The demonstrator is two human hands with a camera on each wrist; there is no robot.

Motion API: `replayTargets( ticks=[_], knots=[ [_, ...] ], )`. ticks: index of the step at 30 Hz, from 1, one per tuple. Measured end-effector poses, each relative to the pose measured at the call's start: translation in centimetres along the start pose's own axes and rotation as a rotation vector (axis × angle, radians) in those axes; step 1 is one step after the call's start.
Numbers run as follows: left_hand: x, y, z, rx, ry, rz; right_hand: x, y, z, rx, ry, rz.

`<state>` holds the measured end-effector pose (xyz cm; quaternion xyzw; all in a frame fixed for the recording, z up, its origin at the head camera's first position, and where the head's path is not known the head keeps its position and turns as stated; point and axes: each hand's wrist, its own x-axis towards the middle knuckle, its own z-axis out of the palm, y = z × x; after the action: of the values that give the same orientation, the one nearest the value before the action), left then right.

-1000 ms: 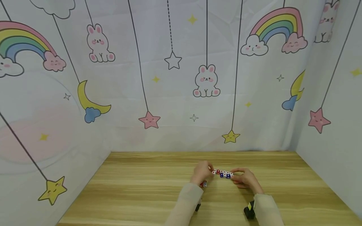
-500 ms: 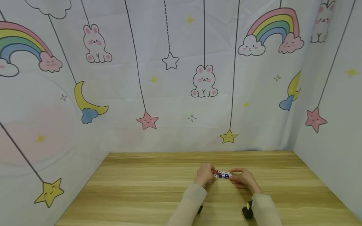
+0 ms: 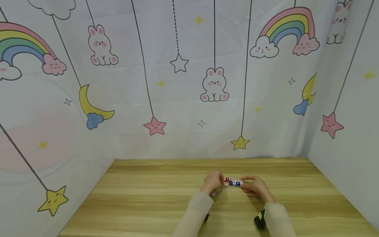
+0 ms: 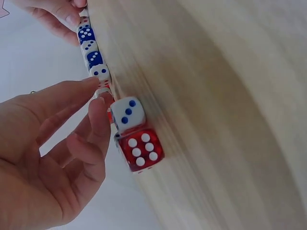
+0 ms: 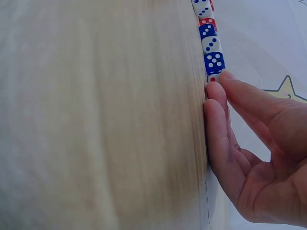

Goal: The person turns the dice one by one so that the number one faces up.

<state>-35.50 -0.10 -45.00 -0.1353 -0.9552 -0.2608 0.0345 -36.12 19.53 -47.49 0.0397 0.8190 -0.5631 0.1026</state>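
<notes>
Two short rows of dice (image 3: pixel 234 184) stand side by side on the wooden table, mostly white with some blue and red. At their left end is my left hand (image 3: pixel 211 182), thumb and fingertips pinching a small white die (image 4: pixel 101 92) in the left wrist view. My right hand (image 3: pixel 257 187) holds the opposite end, its thumb and fingers pinching the white end die (image 5: pixel 213 78), which shows one red dot. Next to that die sits a blue die (image 5: pixel 214 62). Closer to the left wrist camera lie a white die (image 4: pixel 128 115) with three blue dots and a red die (image 4: pixel 141 151).
Loose dice (image 3: pixel 213 193) lie beside the left wrist, partly hidden by it. The wood-grain table (image 3: pixel 142 197) meets a patterned white backdrop (image 3: pixel 177 98) at the back and sides. A black wrist camera (image 3: pixel 260 221) hangs under the right sleeve.
My left hand moved right and toward me, then back left. A white die now stands at the front row's left end. My right hand stays at the right end.
</notes>
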Motion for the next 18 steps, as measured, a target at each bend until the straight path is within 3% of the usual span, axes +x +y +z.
replayTargets(
  ticks=[9,18],
  knots=[
    [0.30,-0.09,0.58,-0.017,-0.063,0.001,-0.19,-0.03,-0.12,-0.014,0.000,-0.018],
    [0.40,0.34,0.93,0.003,-0.065,-0.019,-0.09,0.06,-0.12,-0.019,0.004,-0.012]
  ],
)
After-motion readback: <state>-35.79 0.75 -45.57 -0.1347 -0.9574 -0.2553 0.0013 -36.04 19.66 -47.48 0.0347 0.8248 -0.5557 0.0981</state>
